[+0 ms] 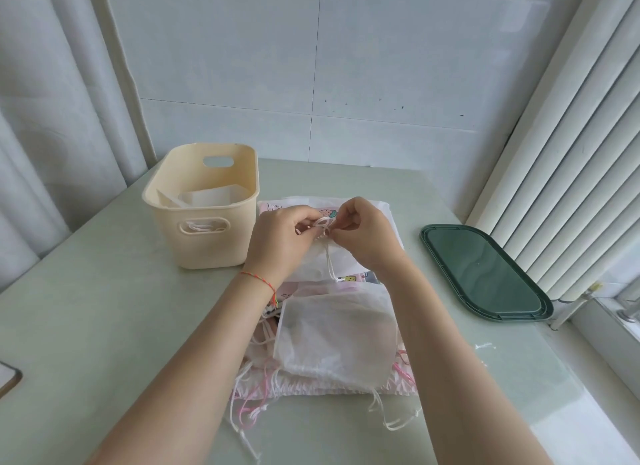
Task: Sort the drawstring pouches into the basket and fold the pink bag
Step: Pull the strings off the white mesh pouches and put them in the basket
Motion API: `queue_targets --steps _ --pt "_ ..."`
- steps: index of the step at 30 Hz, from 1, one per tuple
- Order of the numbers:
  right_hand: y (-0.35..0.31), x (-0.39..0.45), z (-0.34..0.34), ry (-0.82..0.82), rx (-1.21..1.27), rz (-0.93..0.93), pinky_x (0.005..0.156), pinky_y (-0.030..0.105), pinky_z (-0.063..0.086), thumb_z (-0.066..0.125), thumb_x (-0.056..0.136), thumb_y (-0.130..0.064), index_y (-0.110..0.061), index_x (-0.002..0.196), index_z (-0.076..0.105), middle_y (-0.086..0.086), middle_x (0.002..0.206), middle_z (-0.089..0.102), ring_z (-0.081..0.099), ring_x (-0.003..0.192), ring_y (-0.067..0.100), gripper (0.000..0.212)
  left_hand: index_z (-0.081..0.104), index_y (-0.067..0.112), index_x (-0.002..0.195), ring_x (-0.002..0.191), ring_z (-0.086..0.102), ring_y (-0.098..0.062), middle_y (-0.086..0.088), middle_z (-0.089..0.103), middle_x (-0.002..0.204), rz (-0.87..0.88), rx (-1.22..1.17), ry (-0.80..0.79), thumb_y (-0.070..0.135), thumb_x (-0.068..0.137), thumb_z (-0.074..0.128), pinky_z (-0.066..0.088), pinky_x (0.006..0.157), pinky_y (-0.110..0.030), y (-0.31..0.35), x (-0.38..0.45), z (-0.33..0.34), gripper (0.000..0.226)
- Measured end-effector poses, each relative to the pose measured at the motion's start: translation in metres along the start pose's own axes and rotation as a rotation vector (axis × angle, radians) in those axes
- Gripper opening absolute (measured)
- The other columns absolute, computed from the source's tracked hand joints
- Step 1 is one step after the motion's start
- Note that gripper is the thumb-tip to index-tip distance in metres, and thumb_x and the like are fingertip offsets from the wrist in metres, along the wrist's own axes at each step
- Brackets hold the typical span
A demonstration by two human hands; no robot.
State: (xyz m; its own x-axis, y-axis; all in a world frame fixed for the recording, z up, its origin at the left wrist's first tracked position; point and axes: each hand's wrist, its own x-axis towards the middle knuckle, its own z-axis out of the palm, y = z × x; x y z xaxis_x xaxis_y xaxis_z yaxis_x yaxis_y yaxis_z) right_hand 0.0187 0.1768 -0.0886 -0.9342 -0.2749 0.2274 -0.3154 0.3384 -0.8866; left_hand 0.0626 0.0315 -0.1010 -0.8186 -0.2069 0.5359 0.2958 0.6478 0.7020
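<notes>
**Both hands work a pouch cord beside the basket**

The basket [202, 204], cream plastic with cut-out handles, stands on the tabletop [86, 326]. White pouches already lie inside it, partly seen over the rim and through the near handle slot.

Just right of the basket, the left hand [280, 242] and the right hand [367, 236] meet over a white pouch [332, 260]. Each grip is clamped on the cord [323, 223]: fingers and thumbs pinch its white loops at the pouch's gathered mouth, the two sets of fingertips nearly touching. One strand of the cord hangs down across the pouch toward the person. A thin red thread bracelet [258, 280] circles the left wrist.

The held pouch rests on the pink bag [273, 208], whose printed cartoon pattern shows at the corner nearest the basket and again below the hands. Nearer the person than the basket, a pile [336, 340] of sheer white pouches lies on the same pink bag, with loose white and pink cords trailing off its near edge onto the tabletop.

Well right of the basket, beyond the pile, a dark green tray [485, 274] lies flat, close to the white blinds [571, 152].
</notes>
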Motion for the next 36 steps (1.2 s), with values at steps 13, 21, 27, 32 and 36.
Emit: queue_targets --steps 13,21,27,32,36 --pt "-0.001 -0.002 0.001 -0.102 0.204 0.096 0.080 0.031 0.056 0.064 0.082 0.008 -0.012 0.095 0.058 0.015 0.101 0.071 0.067 0.081 0.017 0.024 0.074 0.014 0.084 0.066 0.063 -0.014 0.003 0.069 0.072 -0.040 0.011 0.050 0.014 0.076 0.081 0.047 0.065 -0.016 -0.008 -0.001 0.005 0.010" --pt "-0.003 -0.004 -0.002 -0.108 0.210 0.115 0.081 0.034 0.055 0.069 0.083 0.001 -0.011 0.098 0.060 0.009 0.092 0.072 0.067 0.079 0.016 0.022 0.068 0.034 0.074 0.066 0.062 0.001 0.013 0.069 0.070 -0.158 -0.157 -0.041 0.013 0.077 0.080 0.047 0.084 -0.026 -0.009 0.000 0.000 0.024" --pt "-0.005 -0.003 -0.001 -0.073 -0.003 0.086 0.062 0.025 0.049 0.064 0.084 -0.004 -0.017 0.096 0.059 0.003 0.085 0.068 0.060 0.073 0.013 0.018 0.073 0.021 0.083 0.076 0.068 -0.004 0.004 0.075 0.082 -0.312 -0.392 -0.122 0.012 0.082 0.077 0.053 0.082 -0.021 -0.005 0.000 -0.004 0.010" --pt "-0.001 0.000 -0.003 0.035 -0.230 0.068 0.045 0.008 0.035 0.055 0.084 -0.003 -0.015 0.098 0.061 -0.007 0.078 0.055 0.049 0.064 0.005 0.020 0.069 0.021 0.079 0.067 0.062 -0.001 0.004 0.071 0.078 -0.323 -0.348 -0.102 0.012 0.082 0.077 0.048 0.069 -0.011 -0.004 0.000 -0.003 0.012" --pt "0.000 0.004 -0.016 0.160 -0.344 0.070 0.047 0.006 0.035 0.044 0.087 -0.001 -0.013 0.099 0.070 -0.008 0.080 0.060 0.047 0.060 0.000 0.031 0.070 0.022 0.077 0.077 0.066 -0.013 -0.002 0.074 0.083 -0.343 -0.346 -0.089 0.012 0.081 0.077 0.052 0.080 -0.026 -0.008 0.001 -0.005 0.013"
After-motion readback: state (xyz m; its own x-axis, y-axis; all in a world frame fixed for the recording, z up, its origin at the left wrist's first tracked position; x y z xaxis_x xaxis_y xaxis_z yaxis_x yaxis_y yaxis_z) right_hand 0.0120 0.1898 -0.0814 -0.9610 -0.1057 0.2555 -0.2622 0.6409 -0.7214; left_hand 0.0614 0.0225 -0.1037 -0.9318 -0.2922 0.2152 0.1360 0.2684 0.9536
